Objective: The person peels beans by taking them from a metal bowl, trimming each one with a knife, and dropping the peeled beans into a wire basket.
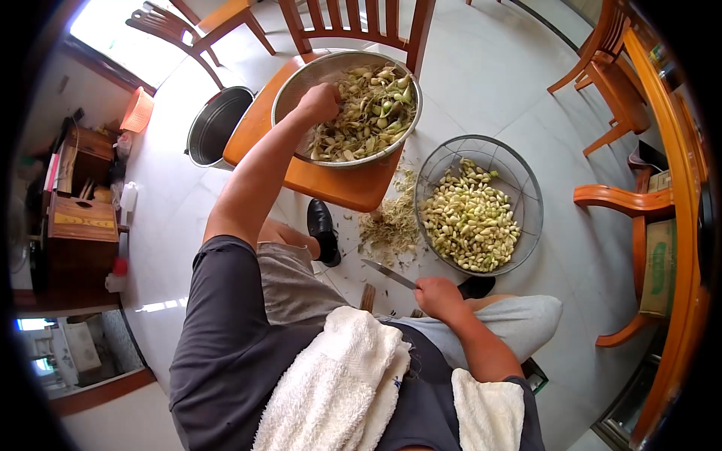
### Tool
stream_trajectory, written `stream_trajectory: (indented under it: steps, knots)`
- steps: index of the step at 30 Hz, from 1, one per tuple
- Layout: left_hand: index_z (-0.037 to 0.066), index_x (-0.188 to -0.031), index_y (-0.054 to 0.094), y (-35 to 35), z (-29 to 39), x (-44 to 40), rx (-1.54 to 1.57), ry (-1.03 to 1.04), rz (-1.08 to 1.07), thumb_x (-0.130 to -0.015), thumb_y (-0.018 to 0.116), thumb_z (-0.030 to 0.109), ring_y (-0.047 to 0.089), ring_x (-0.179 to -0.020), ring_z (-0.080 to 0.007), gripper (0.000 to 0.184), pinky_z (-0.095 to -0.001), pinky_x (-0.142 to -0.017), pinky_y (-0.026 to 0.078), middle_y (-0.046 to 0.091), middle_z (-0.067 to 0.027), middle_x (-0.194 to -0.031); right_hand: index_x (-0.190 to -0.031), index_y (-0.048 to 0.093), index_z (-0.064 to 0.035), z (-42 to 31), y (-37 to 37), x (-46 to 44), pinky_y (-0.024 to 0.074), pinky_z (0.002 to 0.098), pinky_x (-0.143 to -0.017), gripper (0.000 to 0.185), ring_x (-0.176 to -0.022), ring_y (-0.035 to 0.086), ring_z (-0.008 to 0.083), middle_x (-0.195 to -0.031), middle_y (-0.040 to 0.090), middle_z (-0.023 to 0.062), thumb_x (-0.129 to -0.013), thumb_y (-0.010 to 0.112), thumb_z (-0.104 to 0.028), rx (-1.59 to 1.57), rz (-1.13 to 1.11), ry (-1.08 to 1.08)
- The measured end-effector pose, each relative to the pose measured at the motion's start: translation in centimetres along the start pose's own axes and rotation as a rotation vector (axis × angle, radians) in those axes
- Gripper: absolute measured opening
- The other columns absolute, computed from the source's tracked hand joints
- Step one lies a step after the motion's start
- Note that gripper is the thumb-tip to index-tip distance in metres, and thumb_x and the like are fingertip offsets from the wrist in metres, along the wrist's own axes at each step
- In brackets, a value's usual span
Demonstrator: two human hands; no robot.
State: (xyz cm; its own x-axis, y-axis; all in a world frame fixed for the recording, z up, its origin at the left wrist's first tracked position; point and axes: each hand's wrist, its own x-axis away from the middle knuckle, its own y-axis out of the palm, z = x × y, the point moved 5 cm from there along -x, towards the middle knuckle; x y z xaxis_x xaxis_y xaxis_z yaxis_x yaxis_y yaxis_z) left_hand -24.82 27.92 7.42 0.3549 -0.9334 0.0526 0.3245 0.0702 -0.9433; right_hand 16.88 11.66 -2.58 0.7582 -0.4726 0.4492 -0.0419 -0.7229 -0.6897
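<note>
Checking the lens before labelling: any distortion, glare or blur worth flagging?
Head view, right side: the wooden table edge bows strongly; head view, corners: black vignetting; head view, upper left: bright opening washed out; head view, left: glare patches on the floor; head view, centre: knife outline readable, no obvious blur.

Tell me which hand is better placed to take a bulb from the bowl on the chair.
Probably the left: the left hand is inside the bowl, next to the bulbs, while the right hand holds a knife away from it.
</note>
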Motion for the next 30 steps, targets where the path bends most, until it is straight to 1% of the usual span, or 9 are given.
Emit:
stream_trajectory:
  steps: [8, 11, 12, 14, 16, 20, 22, 24, 30]
  knots:
    - [0.005, -0.091, 0.068, 0.6, 1.0, 0.2, -0.209, 0.056, -0.024, -0.069, 0.059, 0.002, 0.064, -0.089, -0.0319, 0.024, -0.0407, -0.075, 0.050, 0.067, -0.0169, -0.088, -0.084, 0.063, -0.0043, -0.3, -0.6, 0.1, 0.0473, 0.0496, -0.074, 0.023, -0.082, 0.061, 0.0388, -0.085, 0.064, 0.0202, -0.082, 0.048, -0.021, -0.013, -0.024, 0.005]
    - [0.005, -0.094, 0.067, 0.2, -1.3, -0.2, -0.013, 0.101, -0.005, -0.070, 0.058, 0.006, 0.064, -0.084, -0.0365, 0.025, -0.0430, -0.073, 0.051, 0.067, -0.0187, -0.087, -0.084, 0.064, -0.0060, -0.2, -0.4, 0.1, 0.0464, 0.0493, -0.070, 0.021, -0.078, 0.060, 0.0387, -0.081, 0.064, 0.0189, -0.083, 0.054, -0.024, -0.012, 0.000, 0.012]
    - [0.002, -0.096, 0.066, -0.5, -1.9, 0.0, 0.094, 0.113, 0.044, -0.073, 0.062, 0.008, 0.065, -0.076, -0.0270, 0.025, -0.0380, -0.066, 0.051, 0.066, -0.0176, -0.081, -0.084, 0.064, -0.0061, -0.1, -0.4, 0.1, 0.0464, 0.0491, -0.070, 0.021, -0.078, 0.060, 0.0387, -0.081, 0.064, 0.0188, -0.083, 0.054, -0.024, -0.017, 0.010, 0.013]
    - [-0.003, -0.096, 0.064, -4.0, -0.8, 2.5, 0.506, -0.122, -0.091, -0.079, 0.064, 0.010, 0.063, -0.070, -0.0160, 0.021, -0.0294, -0.060, 0.050, 0.066, -0.0140, -0.077, -0.084, 0.064, -0.0062, -0.1, -0.5, 0.2, 0.0463, 0.0487, -0.070, 0.021, -0.078, 0.060, 0.0388, -0.080, 0.064, 0.0187, -0.083, 0.054, -0.024, -0.026, 0.027, 0.008]
    - [-0.006, -0.095, 0.063, -6.1, -0.8, 4.4, 0.950, -0.098, -0.055, -0.086, 0.063, 0.011, 0.061, -0.068, -0.0111, 0.019, -0.0232, -0.057, 0.048, 0.064, -0.0103, -0.077, -0.086, 0.065, -0.0064, -0.1, -0.7, 0.4, 0.0464, 0.0484, -0.070, 0.021, -0.078, 0.060, 0.0388, -0.080, 0.064, 0.0187, -0.084, 0.054, -0.024, -0.039, 0.034, 0.020]
    - [0.000, -0.094, 0.058, -8.1, -0.3, 10.1, 1.539, -0.123, -0.019, -0.090, 0.060, 0.010, 0.059, -0.066, -0.0127, 0.011, -0.0237, -0.055, 0.048, 0.062, -0.0077, -0.079, -0.086, 0.063, -0.0051, -1.0, -1.9, 0.9, 0.0464, 0.0490, -0.072, 0.023, -0.081, 0.061, 0.0382, -0.084, 0.064, 0.0183, -0.084, 0.048, -0.023, -0.093, 0.048, 0.064]
    - [0.001, -0.091, 0.056, -6.8, 0.5, 15.5, 1.848, -0.123, -0.065, -0.092, 0.058, 0.012, 0.059, -0.068, -0.0135, 0.011, -0.0226, -0.057, 0.047, 0.061, -0.0085, -0.082, -0.085, 0.062, -0.0045, -1.7, -2.7, 1.2, 0.0461, 0.0469, -0.068, 0.020, -0.078, 0.060, 0.0383, -0.081, 0.063, 0.0186, -0.084, 0.051, -0.021, -0.167, 0.154, -0.009]
    - [0.002, -0.092, 0.055, -4.8, 1.7, 18.9, 1.972, -0.025, -0.190, -0.093, 0.057, 0.011, 0.059, -0.069, -0.0140, 0.010, -0.0233, -0.058, 0.047, 0.062, -0.0088, -0.083, -0.084, 0.062, -0.0037, -2.6, -3.7, 1.5, 0.0456, 0.0449, -0.064, 0.017, -0.075, 0.059, 0.0386, -0.078, 0.062, 0.0190, -0.084, 0.055, -0.019, -0.257, 0.255, -0.055]
    - [0.002, -0.096, 0.057, 2.7, 5.2, 25.2, 2.029, -0.349, -0.123, -0.088, 0.060, 0.005, 0.063, -0.075, -0.0168, 0.009, -0.0254, -0.063, 0.052, 0.064, -0.0107, -0.087, -0.094, 0.064, -0.0014, -5.0, -6.6, 2.9, 0.0447, 0.0383, -0.059, 0.014, -0.063, 0.057, 0.0321, -0.071, 0.058, 0.0149, -0.082, 0.061, -0.007, -0.446, 0.652, -0.243]
